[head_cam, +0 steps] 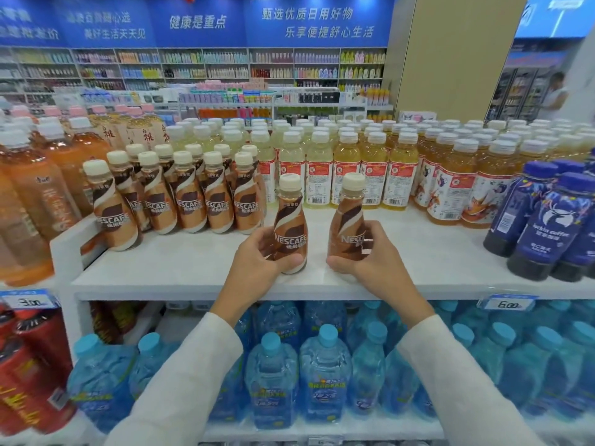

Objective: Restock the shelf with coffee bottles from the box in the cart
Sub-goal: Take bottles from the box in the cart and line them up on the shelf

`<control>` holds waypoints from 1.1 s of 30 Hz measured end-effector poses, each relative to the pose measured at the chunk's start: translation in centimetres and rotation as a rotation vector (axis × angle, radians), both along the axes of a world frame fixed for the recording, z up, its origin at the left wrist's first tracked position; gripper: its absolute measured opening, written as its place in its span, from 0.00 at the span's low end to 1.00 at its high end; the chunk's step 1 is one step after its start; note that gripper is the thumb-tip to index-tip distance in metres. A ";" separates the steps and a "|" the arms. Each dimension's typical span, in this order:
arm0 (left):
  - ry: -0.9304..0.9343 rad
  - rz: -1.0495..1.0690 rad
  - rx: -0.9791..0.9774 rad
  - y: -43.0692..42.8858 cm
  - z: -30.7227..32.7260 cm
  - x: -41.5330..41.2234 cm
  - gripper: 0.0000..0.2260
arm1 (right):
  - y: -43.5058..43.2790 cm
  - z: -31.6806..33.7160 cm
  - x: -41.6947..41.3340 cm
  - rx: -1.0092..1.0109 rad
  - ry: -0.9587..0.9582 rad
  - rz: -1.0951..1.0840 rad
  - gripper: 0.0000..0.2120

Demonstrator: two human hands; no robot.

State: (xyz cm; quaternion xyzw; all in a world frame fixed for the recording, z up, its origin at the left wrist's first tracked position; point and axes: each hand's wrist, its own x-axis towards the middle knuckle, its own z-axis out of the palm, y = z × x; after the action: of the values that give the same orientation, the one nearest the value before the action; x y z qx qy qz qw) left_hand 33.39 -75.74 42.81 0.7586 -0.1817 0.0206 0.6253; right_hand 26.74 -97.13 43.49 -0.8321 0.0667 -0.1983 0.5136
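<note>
**Two coffee bottles held at the shelf front**

The left hand (257, 254) grips a brown plastic Nescafé coffee bottle with a cream cap (289, 225), fingers curled round its lower body. The right hand (365, 255) holds a second brown cream-capped coffee bottle (349, 217) the same way. Both bottles are upright, just beside each other over the white shelf board (180, 268). Left of the left hand stands a cluster of matching coffee bottles (190, 201). Beyond both hands are pale yellow drink bottles (347, 165); below the wrists, blue-capped water bottles (322, 378).
</note>
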 end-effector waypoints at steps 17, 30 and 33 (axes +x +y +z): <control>-0.066 0.070 0.013 -0.6 -0.3 -0.9 0.30 | 2.7 -1.1 -0.7 0.006 -0.091 -0.122 0.34; -0.065 0.167 0.026 4.5 -0.6 -1.4 0.26 | 8.3 -1.1 1.4 -0.084 -0.068 -0.059 0.34; -0.054 0.212 0.054 7.4 -0.7 -0.8 0.25 | 10.9 -1.1 2.6 -0.082 -0.077 -0.007 0.34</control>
State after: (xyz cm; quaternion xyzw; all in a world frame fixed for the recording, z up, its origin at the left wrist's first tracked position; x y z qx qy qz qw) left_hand 32.57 -68.37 42.15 0.7892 -0.1177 0.1019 0.5940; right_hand 29.37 -86.21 42.42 -0.8441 0.0416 -0.2346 0.4804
